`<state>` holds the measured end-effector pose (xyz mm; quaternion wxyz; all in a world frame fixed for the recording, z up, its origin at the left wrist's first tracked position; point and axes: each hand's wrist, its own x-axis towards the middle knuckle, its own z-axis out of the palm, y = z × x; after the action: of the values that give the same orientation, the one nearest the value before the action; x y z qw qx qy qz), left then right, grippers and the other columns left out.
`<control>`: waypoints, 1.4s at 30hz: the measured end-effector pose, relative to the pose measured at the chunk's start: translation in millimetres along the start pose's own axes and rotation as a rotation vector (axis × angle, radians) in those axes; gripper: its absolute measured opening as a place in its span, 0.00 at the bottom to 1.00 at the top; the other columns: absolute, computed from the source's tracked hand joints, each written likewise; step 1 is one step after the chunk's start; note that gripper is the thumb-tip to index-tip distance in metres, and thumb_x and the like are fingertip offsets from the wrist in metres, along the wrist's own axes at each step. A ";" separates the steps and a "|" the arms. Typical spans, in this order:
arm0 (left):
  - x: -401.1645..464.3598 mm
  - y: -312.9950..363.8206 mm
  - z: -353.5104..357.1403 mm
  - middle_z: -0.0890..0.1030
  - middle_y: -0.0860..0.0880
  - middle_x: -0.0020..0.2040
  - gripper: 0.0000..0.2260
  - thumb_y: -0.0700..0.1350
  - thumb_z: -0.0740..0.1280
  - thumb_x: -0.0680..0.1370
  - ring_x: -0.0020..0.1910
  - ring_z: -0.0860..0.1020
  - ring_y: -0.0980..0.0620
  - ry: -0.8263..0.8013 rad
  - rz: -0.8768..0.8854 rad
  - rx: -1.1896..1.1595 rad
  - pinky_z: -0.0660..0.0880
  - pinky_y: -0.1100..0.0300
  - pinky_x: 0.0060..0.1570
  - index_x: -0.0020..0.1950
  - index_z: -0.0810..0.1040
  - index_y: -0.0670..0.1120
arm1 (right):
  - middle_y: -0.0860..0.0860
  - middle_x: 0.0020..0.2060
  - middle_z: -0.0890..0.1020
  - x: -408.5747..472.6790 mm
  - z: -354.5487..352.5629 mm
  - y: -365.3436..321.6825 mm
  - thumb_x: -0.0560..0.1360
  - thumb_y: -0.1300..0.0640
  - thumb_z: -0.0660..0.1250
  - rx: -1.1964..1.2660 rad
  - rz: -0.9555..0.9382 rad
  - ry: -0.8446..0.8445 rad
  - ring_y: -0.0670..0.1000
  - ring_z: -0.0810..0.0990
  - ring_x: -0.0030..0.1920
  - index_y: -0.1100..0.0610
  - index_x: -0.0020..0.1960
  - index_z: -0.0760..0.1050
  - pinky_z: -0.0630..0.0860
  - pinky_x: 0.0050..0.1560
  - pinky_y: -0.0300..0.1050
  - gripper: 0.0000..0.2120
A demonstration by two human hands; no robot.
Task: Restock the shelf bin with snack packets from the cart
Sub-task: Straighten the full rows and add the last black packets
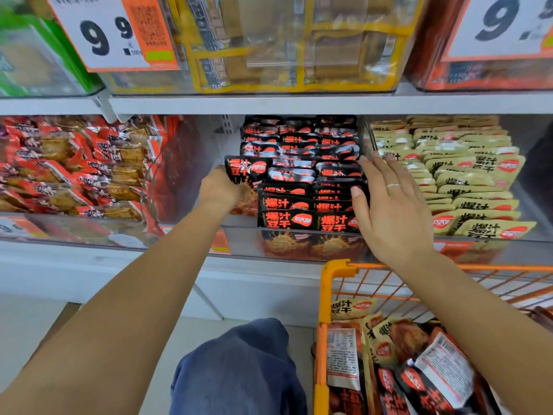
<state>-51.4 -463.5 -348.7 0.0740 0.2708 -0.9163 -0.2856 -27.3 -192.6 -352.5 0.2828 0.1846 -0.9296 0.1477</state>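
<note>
A clear shelf bin (239, 235) in the middle of the shelf holds rows of upright black snack packets (308, 163). My left hand (220, 188) grips a black packet (247, 172) at the left side of the bin, beside the standing rows. My right hand (389, 205) is spread flat with straight fingers against the right side of the black rows, thumb on the front packets. An orange cart (324, 295) at the lower right carries several black and beige packets (419, 363).
A bin of beige packets (466, 181) stands to the right, a bin of red packets (74, 166) to the left. Above, a shelf edge (299, 103) carries yellow-framed bins and two price cards (104, 31). My blue-trousered knee (239, 369) is below.
</note>
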 end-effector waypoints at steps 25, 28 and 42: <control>-2.8 -2.4 2.4 0.76 0.38 0.62 0.22 0.45 0.69 0.77 0.61 0.74 0.40 -0.042 0.048 0.018 0.70 0.54 0.54 0.67 0.68 0.40 | 0.59 0.68 0.71 -0.7 -11.4 2.2 0.81 0.55 0.54 0.293 -0.094 0.091 0.57 0.66 0.70 0.61 0.69 0.68 0.60 0.72 0.57 0.20; -13.4 0.3 -22.8 0.77 0.39 0.60 0.19 0.40 0.67 0.76 0.60 0.76 0.40 0.217 0.174 -0.193 0.72 0.53 0.59 0.66 0.72 0.41 | 0.57 0.66 0.73 -15.9 -36.9 11.0 0.80 0.58 0.56 0.442 -0.234 0.126 0.55 0.69 0.68 0.62 0.66 0.71 0.59 0.73 0.51 0.17; -266.9 24.4 34.4 0.67 0.59 0.71 0.23 0.64 0.51 0.79 0.75 0.55 0.56 -0.381 0.879 0.385 0.32 0.54 0.72 0.70 0.68 0.57 | 0.52 0.76 0.55 -153.4 -68.1 66.5 0.76 0.69 0.59 -0.240 -0.427 -1.127 0.55 0.61 0.73 0.51 0.78 0.51 0.68 0.44 0.45 0.35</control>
<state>152.3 -286.3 -358.2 -0.0324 -0.1878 -0.9768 -0.0979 94.8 -67.9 -398.5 -0.2101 0.3834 -0.8886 -0.1385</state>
